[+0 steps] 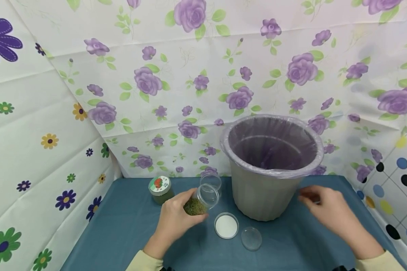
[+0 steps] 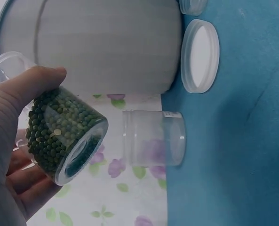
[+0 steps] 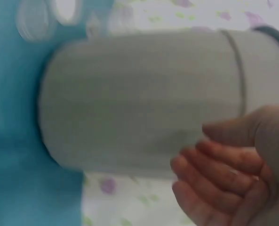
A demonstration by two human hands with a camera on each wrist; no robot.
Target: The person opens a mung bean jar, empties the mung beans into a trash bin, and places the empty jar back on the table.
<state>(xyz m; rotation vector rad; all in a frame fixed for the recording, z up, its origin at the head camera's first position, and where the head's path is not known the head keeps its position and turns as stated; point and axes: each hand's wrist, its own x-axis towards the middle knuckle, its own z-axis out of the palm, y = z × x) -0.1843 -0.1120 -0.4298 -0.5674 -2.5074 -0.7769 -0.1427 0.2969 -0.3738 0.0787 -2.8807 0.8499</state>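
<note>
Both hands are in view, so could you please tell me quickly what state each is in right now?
Left hand: holding the clear jar of green beans.
Right hand: open and empty, near the gray bin.

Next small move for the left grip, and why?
Probably tip the bean jar further toward the clear jar: the left grip holds it tilted with its mouth near that jar, which stands upright and looks empty, and the beans remain inside.
</note>
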